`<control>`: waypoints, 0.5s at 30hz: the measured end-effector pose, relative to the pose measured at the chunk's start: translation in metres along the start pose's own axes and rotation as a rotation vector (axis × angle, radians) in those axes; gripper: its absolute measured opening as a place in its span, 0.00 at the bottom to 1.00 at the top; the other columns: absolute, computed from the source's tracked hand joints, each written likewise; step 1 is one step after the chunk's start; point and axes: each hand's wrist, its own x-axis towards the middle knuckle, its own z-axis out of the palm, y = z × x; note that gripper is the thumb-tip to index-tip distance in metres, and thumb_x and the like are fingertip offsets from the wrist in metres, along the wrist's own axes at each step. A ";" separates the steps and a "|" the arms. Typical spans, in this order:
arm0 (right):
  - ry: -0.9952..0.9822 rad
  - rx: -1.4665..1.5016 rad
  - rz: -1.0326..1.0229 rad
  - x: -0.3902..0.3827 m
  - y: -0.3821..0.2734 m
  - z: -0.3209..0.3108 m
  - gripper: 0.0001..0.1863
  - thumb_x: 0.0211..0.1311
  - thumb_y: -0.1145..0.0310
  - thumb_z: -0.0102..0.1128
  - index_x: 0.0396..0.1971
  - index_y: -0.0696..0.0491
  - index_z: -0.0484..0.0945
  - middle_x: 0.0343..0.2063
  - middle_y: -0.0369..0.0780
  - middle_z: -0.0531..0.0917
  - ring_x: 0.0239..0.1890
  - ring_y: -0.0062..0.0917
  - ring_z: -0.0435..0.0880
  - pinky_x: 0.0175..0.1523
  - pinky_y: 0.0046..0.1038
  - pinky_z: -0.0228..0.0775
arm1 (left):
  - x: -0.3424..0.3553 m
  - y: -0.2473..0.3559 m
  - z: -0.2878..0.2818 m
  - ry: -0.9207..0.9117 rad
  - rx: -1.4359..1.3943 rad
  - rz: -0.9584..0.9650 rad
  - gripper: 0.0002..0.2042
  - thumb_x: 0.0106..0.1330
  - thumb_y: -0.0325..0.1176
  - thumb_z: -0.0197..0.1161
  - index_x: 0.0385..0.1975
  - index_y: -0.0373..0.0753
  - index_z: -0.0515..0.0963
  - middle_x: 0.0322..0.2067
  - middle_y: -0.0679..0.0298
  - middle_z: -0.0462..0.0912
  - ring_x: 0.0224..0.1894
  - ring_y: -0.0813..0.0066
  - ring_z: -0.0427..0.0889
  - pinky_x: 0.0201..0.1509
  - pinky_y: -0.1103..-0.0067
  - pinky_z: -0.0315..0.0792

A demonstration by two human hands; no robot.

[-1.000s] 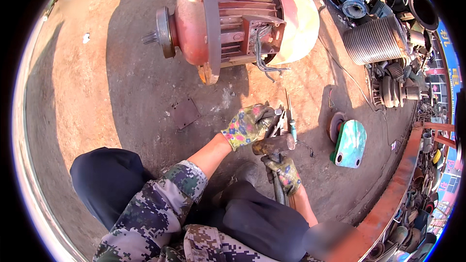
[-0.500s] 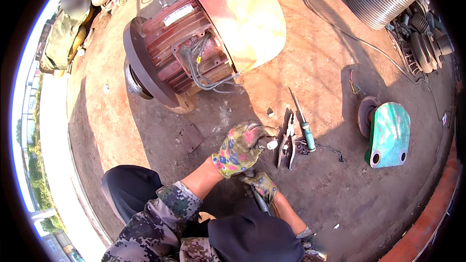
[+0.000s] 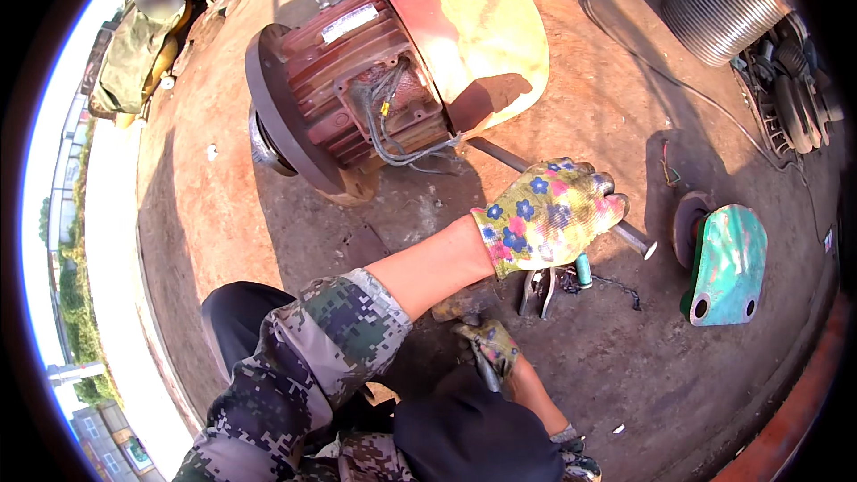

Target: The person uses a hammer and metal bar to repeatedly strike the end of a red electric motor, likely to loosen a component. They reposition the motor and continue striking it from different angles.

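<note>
My left hand [image 3: 553,214], in a flowered work glove, is closed around a long steel bar [image 3: 636,239]. The bar's far end reaches to the lower edge of the red electric motor [image 3: 348,80], which lies on its side with loose wires in its open terminal box; whether they touch I cannot tell. Low in front of my body, my right hand [image 3: 491,345], gloved alike, grips a hammer [image 3: 457,305] by its handle, the head near the ground. Pliers [image 3: 537,293] and a screwdriver with a green handle [image 3: 584,270] lie partly hidden beneath my left hand.
A green metal plate piece [image 3: 734,263] stands at the right beside a rusty disc [image 3: 690,228]. At the back right are a ribbed drum [image 3: 721,4] and dark machine parts [image 3: 790,98]. A cable [image 3: 669,80] crosses the ground. Another person [image 3: 147,45] works at the far left.
My left hand has swung forward and right with the steel bar, which now lies slanted toward the motor. The right hand stays low with the hammer. The whole view has shifted slightly.
</note>
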 end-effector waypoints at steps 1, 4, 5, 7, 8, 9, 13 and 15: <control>0.010 0.000 0.005 -0.002 -0.001 0.001 0.16 0.69 0.67 0.69 0.52 0.53 0.80 0.23 0.32 0.79 0.20 0.19 0.77 0.25 0.25 0.71 | 0.006 -0.004 0.003 0.005 -0.047 -0.033 0.11 0.60 0.31 0.68 0.41 0.40 0.79 0.34 0.57 0.80 0.39 0.52 0.83 0.41 0.60 0.78; -0.005 0.008 -0.037 -0.003 -0.001 0.002 0.15 0.69 0.69 0.68 0.52 0.54 0.80 0.23 0.32 0.79 0.21 0.19 0.77 0.25 0.25 0.71 | 0.027 -0.019 0.012 -0.088 -0.091 -0.144 0.08 0.66 0.33 0.66 0.39 0.39 0.79 0.35 0.56 0.81 0.40 0.50 0.84 0.41 0.59 0.78; -0.011 0.013 -0.059 -0.004 -0.001 0.002 0.14 0.68 0.69 0.68 0.51 0.54 0.80 0.23 0.33 0.78 0.21 0.19 0.77 0.25 0.25 0.71 | 0.032 -0.023 0.014 -0.115 -0.092 -0.184 0.08 0.67 0.34 0.66 0.40 0.39 0.79 0.35 0.55 0.81 0.41 0.50 0.85 0.41 0.58 0.78; 0.003 -0.034 -0.079 -0.005 0.000 0.002 0.14 0.68 0.71 0.68 0.51 0.54 0.79 0.23 0.33 0.78 0.20 0.19 0.76 0.25 0.25 0.70 | 0.037 -0.028 0.018 -0.129 -0.069 -0.213 0.08 0.68 0.35 0.66 0.40 0.38 0.79 0.36 0.54 0.81 0.41 0.49 0.85 0.42 0.58 0.78; 0.022 -0.085 -0.078 -0.007 0.001 0.001 0.14 0.67 0.71 0.68 0.50 0.54 0.79 0.23 0.33 0.78 0.20 0.19 0.76 0.25 0.25 0.70 | 0.040 -0.030 0.020 -0.116 -0.044 -0.202 0.09 0.68 0.36 0.66 0.40 0.38 0.79 0.36 0.54 0.82 0.41 0.49 0.85 0.42 0.58 0.78; 0.051 -0.138 -0.073 -0.009 0.001 -0.001 0.14 0.67 0.72 0.68 0.50 0.54 0.79 0.23 0.33 0.78 0.20 0.19 0.76 0.24 0.25 0.70 | 0.041 -0.032 0.021 -0.103 -0.022 -0.192 0.09 0.68 0.36 0.66 0.40 0.38 0.79 0.36 0.54 0.82 0.41 0.49 0.85 0.42 0.58 0.78; -0.007 -0.038 -0.270 -0.035 0.002 -0.012 0.13 0.65 0.73 0.69 0.47 0.56 0.80 0.23 0.34 0.79 0.20 0.20 0.77 0.24 0.26 0.70 | 0.047 -0.040 0.023 -0.004 0.022 -0.210 0.10 0.70 0.37 0.64 0.40 0.37 0.77 0.32 0.53 0.82 0.35 0.47 0.86 0.35 0.56 0.78; 0.035 -0.034 -0.229 -0.052 0.002 -0.023 0.13 0.64 0.72 0.70 0.47 0.57 0.81 0.23 0.33 0.80 0.20 0.20 0.77 0.24 0.27 0.70 | 0.050 -0.044 0.023 -0.025 0.001 -0.207 0.09 0.72 0.36 0.61 0.42 0.37 0.78 0.32 0.53 0.83 0.35 0.47 0.87 0.35 0.56 0.78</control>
